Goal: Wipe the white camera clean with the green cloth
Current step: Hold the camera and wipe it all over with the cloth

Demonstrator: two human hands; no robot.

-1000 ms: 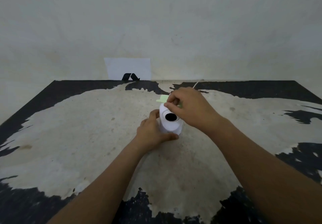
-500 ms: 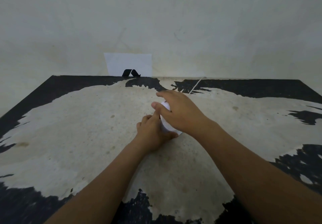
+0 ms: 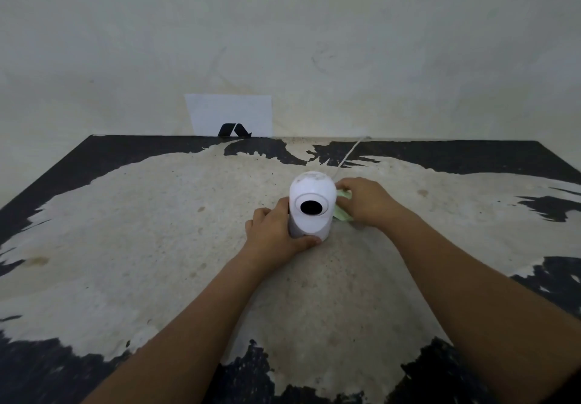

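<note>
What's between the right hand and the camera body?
Head view: the green cloth, pressed by the right hand against the white camera's right side.

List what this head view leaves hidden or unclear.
- Camera: back and right side, behind its own body and the right hand.
- Cloth: mostly under the right hand.
- Cable: the end at the camera, hidden behind it.
- Left hand: fingertips behind the camera.

Worn table (image 3: 157,246), white paper (image 3: 229,114)
</note>
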